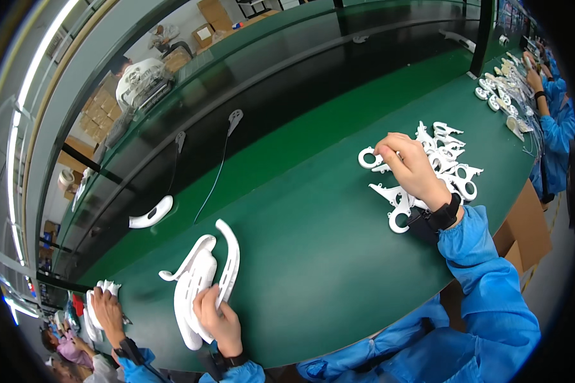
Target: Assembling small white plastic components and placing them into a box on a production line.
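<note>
My left hand (218, 321) is closed around the lower end of a long, curved white plastic strip (230, 255) at the table's near left. Beside it, partly behind my fingers, lie several similar curved white shells (191, 290) in a loose stack. Over at the right, my right hand (410, 165) reaches above a pile of white plastic parts (450, 156), each with a ring at one end and a thin pointed arm. Its fingers are pinched at a white ring part (366, 157) on the pile's left edge. My palm and wrist cover some of the pile.
A green table (300, 255) runs across. Farther back lie a curved white shell (151, 213) and a white part with a blue cable (235, 119). A co-worker's hand (108, 313) holds white pieces at far left. Another co-worker (552, 127) works beside heaped parts at right, near a cardboard box (524, 223).
</note>
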A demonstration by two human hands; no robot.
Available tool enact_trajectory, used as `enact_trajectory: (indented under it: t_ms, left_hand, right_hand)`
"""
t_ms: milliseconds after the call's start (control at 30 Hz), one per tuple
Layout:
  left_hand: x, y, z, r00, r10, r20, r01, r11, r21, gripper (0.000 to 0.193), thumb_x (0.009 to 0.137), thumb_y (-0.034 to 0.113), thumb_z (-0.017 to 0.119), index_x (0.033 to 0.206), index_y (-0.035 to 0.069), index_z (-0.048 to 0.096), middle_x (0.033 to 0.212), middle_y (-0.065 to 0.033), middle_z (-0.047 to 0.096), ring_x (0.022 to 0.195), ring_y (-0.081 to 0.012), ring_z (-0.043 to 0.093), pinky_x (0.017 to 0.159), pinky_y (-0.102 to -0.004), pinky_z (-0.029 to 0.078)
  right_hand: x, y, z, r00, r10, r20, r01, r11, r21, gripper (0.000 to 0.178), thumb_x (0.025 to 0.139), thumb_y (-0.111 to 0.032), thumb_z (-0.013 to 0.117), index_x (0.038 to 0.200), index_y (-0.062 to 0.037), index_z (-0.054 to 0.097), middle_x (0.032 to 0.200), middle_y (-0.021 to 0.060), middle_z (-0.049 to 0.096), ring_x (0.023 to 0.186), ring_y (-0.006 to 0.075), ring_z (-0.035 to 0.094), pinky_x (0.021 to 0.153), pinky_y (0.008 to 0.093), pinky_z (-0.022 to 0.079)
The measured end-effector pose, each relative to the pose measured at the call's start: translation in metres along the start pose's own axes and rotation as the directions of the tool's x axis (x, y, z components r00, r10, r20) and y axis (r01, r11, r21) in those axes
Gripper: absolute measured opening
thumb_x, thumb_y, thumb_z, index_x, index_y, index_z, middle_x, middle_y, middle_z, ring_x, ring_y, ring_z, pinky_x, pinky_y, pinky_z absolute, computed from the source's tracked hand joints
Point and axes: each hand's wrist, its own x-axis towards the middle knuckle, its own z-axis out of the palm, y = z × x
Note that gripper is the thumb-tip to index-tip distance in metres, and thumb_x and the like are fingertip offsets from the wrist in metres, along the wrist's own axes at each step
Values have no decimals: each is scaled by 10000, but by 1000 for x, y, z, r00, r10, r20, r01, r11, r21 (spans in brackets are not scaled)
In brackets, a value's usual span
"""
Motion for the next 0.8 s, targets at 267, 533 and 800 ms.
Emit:
enact_trajectory:
  t_ms: [267,533,800]
  left_hand:
    - [-29,-3,-24,968,-185,-169,250,779,575,308,738,119,615,1009,33,498,1153,-163,489,1138,-352,443,1020,-538,241]
    - [26,97,32,945,235,227,-200,966,-165,483,737,170,680,1160,28,495,1254,-187,477,1198,-374,418,1072,-557,192]
    - [54,130,125,937,177,301,-74,943,-326,531,788,139,644,1277,60,455,1158,-109,530,1169,-283,472,1111,-547,127]
  right_hand:
    - [-15,10,4,998,-55,30,52,994,91,137,955,-121,523,889,-26,596,772,97,606,786,300,597,938,409,423]
    - [-12,-1,0,995,99,-1,-97,973,211,198,976,-125,495,879,-9,622,802,131,638,789,292,612,785,366,473]
    - [0,31,-39,895,215,-391,72,796,601,345,1028,-275,412,839,-32,568,560,-41,331,598,101,410,1000,430,432]
